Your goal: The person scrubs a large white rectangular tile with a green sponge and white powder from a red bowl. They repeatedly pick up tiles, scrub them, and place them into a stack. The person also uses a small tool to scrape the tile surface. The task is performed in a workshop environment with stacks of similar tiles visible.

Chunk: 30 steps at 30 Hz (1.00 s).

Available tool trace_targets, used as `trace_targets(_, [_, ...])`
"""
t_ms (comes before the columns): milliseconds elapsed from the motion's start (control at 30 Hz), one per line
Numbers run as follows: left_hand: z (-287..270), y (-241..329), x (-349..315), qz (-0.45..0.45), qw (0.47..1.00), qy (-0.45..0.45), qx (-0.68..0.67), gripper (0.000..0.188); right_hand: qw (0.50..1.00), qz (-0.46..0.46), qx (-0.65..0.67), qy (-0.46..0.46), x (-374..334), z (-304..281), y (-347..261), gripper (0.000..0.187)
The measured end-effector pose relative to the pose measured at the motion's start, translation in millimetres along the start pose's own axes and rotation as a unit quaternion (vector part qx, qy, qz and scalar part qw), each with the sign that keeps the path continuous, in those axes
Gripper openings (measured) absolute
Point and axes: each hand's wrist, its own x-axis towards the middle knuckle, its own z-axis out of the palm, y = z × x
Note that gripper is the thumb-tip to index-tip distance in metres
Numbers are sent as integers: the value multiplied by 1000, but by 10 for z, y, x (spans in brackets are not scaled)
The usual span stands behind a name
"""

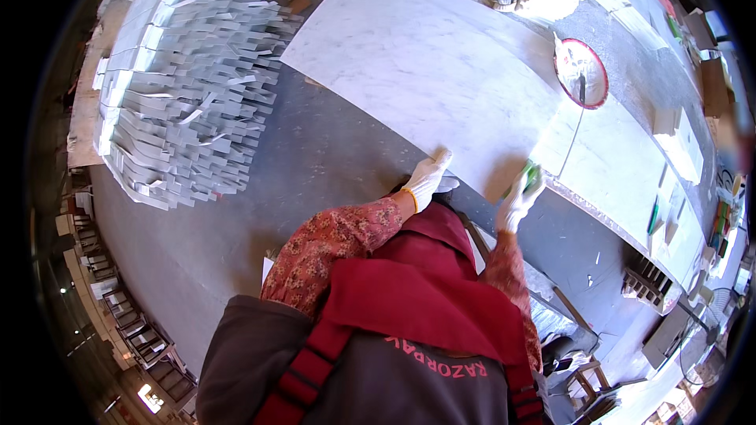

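Note:
A large white sheet with grey marble-like veining (pixel 409 55) stretches across the work table in front of me. My left hand (pixel 428 177), in a white knit glove, is closed on the sheet's near edge; its underside fingers are hidden. To its right, my gloved right hand (pixel 519 203) grips a small green tool (pixel 530 174) against the sheet near its right end. The glove covers most of that tool, so its exact kind does not show. A red-rimmed round tub (pixel 581 73) with white contents and a dark-handled tool in it stands farther right.
Left of the table is a big stack of pale strips (pixel 189 86) with uneven ends jutting out. Another green-edged tool (pixel 654 214) lies on the table's right part. A slatted dark rack (pixel 650 282) stands below the table's right edge. Grey floor (pixel 315 142) shows between stack and table.

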Motion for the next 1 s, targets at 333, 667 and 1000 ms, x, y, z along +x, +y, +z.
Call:
trace_targets(333, [-185, 85, -94, 16, 999, 10, 34, 63, 999, 9, -47, 15, -609, 134, -163, 50])
trace_targets(667, [-146, 210, -193, -14, 998, -7, 59, 63, 998, -19, -64, 17, -1024, -10, -38, 56])
trace_targets(1000, [-202, 102, -112, 2, 999, -35, 4, 52, 995, -23, -86, -37, -1172, -11, -144, 55])
